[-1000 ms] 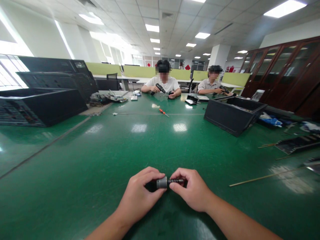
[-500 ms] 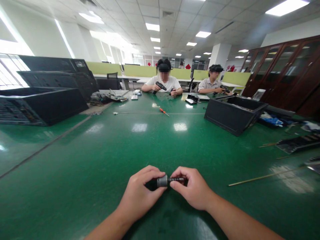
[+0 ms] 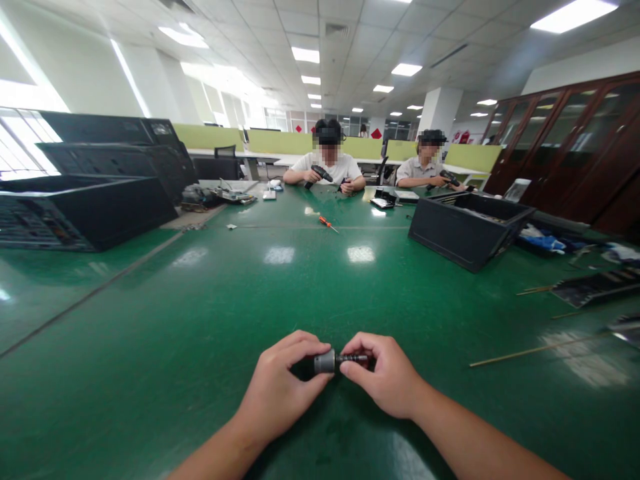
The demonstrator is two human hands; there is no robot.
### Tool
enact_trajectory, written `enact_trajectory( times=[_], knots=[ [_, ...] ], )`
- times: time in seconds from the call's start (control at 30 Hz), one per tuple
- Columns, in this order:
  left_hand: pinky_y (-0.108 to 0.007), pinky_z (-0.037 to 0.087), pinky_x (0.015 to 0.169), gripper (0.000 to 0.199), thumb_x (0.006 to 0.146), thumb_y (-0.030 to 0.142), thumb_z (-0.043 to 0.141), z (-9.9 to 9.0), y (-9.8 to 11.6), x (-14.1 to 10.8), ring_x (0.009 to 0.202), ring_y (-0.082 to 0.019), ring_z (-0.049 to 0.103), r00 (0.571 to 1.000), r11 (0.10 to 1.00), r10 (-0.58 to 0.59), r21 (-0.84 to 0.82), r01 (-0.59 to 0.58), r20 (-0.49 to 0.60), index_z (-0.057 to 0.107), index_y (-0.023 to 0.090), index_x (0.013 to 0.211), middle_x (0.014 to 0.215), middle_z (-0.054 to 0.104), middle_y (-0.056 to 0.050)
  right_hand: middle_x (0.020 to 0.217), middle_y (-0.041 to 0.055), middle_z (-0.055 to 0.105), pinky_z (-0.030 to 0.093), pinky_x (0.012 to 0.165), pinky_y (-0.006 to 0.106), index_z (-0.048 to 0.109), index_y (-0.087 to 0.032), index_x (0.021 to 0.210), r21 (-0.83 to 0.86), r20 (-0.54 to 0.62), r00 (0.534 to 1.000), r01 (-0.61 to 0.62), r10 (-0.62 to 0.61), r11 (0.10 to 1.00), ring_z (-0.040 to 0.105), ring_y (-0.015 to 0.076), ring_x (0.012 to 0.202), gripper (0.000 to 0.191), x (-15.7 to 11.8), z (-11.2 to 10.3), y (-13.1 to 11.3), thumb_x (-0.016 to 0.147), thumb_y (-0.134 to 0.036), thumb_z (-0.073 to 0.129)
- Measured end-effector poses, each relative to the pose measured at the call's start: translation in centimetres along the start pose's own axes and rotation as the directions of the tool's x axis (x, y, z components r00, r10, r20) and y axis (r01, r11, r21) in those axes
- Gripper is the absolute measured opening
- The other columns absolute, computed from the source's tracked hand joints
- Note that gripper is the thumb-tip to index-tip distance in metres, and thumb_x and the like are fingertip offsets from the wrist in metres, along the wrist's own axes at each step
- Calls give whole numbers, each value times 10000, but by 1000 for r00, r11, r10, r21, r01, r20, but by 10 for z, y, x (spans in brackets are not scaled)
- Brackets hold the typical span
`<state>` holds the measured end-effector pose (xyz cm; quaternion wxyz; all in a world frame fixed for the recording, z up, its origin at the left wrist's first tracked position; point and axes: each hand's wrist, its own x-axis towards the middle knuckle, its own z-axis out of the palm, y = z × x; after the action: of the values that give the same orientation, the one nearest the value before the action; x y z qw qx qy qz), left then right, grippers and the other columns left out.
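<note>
1. The person's left hand (image 3: 277,380) is gripping a grey cylinder (image 3: 325,361) between thumb and fingers, seemingly steadying its wider body.
2. The right hand (image 3: 393,380) is pinching the narrow dark shaft (image 3: 354,359), probably keeping both parts in line; its far end is partly hiding among the fingers.
3. Both parts are lying roughly level, end to end, just above or on the green table (image 3: 240,287); which, one cannot tell. The cylinder is looking smooth and matt, the shaft ridged and glossier.
4. Farther off, an orange-handled screwdriver (image 3: 325,221) is lying flat, well apart from both hands.
</note>
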<state>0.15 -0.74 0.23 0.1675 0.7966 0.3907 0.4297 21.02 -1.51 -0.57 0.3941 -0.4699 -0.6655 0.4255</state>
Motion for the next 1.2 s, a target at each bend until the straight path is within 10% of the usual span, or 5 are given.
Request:
enact_trajectory(
  times=[1.2],
  knots=[
    [-238, 553, 763, 225, 778, 153, 743, 1, -2, 0, 838, -150, 695, 1000, 1000, -8, 1, 8, 5, 750, 240, 985, 934, 716, -15, 677, -18, 616, 398, 580, 231, 667, -169, 819, 35, -11, 1000, 3, -3, 999, 537, 126, 609, 40, 0, 0, 2, 804, -204, 677]
  ],
)
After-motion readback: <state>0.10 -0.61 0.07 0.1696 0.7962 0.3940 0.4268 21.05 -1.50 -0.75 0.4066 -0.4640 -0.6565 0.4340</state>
